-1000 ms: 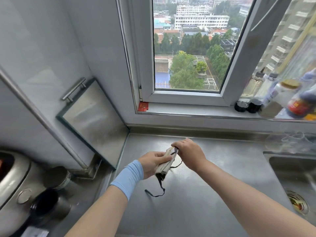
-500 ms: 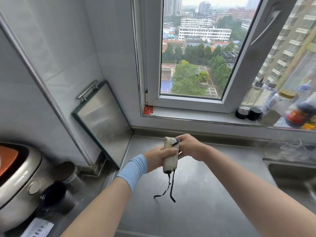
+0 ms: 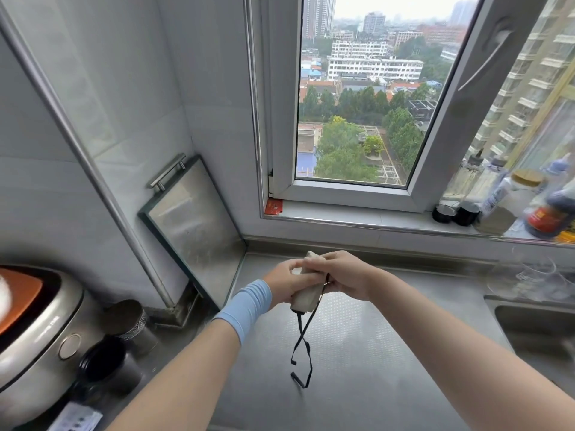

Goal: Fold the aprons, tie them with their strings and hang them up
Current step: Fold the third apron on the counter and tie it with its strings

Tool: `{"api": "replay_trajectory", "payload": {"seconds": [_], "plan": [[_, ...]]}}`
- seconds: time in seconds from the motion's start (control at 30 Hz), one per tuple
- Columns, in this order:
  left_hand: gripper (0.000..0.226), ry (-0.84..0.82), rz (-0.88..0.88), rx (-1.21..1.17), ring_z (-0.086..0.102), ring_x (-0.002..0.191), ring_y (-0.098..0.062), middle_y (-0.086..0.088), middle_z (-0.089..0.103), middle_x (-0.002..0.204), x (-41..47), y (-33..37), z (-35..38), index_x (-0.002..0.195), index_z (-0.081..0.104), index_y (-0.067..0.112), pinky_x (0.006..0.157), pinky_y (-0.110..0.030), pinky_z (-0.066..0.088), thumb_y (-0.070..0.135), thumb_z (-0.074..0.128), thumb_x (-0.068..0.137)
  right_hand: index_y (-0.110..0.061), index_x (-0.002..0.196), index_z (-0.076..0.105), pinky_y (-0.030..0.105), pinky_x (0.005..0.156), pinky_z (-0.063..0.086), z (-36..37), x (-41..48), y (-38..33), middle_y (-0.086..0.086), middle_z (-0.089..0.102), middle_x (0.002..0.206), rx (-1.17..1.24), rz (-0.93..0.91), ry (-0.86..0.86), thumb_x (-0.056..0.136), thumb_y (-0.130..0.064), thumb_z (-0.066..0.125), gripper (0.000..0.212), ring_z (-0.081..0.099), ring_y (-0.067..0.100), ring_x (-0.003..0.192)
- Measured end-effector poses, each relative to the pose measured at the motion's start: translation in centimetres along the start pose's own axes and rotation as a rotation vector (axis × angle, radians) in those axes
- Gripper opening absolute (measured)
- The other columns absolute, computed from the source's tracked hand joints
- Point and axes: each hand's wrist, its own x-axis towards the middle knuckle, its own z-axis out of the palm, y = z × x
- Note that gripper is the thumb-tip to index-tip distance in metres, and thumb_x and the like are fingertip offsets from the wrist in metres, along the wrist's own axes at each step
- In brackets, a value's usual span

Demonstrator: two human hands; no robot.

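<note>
Since half a second ago the right hand (image 3: 348,275) has slid over the top of the apron (image 3: 306,297), and the roll, upright then, now tilts with its upper end toward the window (image 3: 351,188). The left hand (image 3: 287,284) wraps its fingers round the folded roll from the left. The right clamps the upper end, a black string running out from under its fingers. Both hold the apron above the counter (image 3: 373,353). The strings (image 3: 303,346) hang down and cross once; whether their ends touch the counter I cannot tell.
</note>
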Motion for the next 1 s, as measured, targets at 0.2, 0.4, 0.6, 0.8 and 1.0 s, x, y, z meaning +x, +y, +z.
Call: {"api": "replay_trajectory", "payload": {"seconds": [0.2,0.4,0.6,0.8,1.0], "plan": [[0.049,-0.089,-0.018,0.049,0.072,0.089,-0.028,-0.016,0.069,0.103,0.0,0.8,0.5,0.119,0.057,0.007,0.083,-0.04,0.059,0.014,0.08,0.076,-0.002,0.1,0.069,0.042,0.07,0.06,-0.1,0.6,-0.4,0.02,0.073,0.095,-0.03,-0.047,0.238,0.091,-0.029,0.069,0.029,0.072,0.033,0.086],[0.046,0.071,0.063,0.227,0.072,0.074,-0.023,-0.013,0.071,0.091,1.0,1.5,1.1,0.111,0.059,0.011,0.074,-0.038,0.06,0.018,0.08,0.071,-0.008,0.099,0.071,0.027,0.054,0.043,-0.2,1.5,0.0,0.004,0.07,0.084,-0.116,-0.062,0.357,0.087,-0.04,0.071,0.033,0.06,0.015,0.07],[0.045,-0.135,0.014,-0.009,0.068,0.089,-0.027,-0.016,0.065,0.108,1.2,1.7,0.6,0.13,0.05,0.012,0.082,-0.04,0.057,0.039,0.057,0.095,-0.012,0.092,0.068,0.023,0.05,0.035,-1.7,0.7,-0.3,0.003,0.063,0.073,-0.113,-0.049,0.305,0.09,-0.048,0.065,0.036,0.052,0.014,0.063],[0.058,0.208,-0.003,0.034,0.072,0.081,-0.028,-0.012,0.067,0.11,3.1,1.1,-0.5,0.128,0.046,0.019,0.074,-0.041,0.06,0.033,0.076,0.081,-0.012,0.1,0.07,0.023,0.048,0.038,-2.2,0.0,0.3,0.002,0.07,0.078,-0.524,0.079,0.304,0.101,-0.046,0.041,0.045,0.051,0.009,0.052],[0.053,0.301,0.033,0.271,0.069,0.085,-0.015,0.0,0.069,0.102,4.0,2.3,-0.8,0.114,0.061,0.022,0.062,-0.024,0.057,0.033,0.084,0.067,-0.024,0.111,0.062,0.036,0.079,0.052,-1.4,-1.6,-1.3,-0.004,0.065,0.109,-1.587,-0.06,0.132,0.09,-0.01,0.041,0.033,0.062,0.023,0.1]]}}
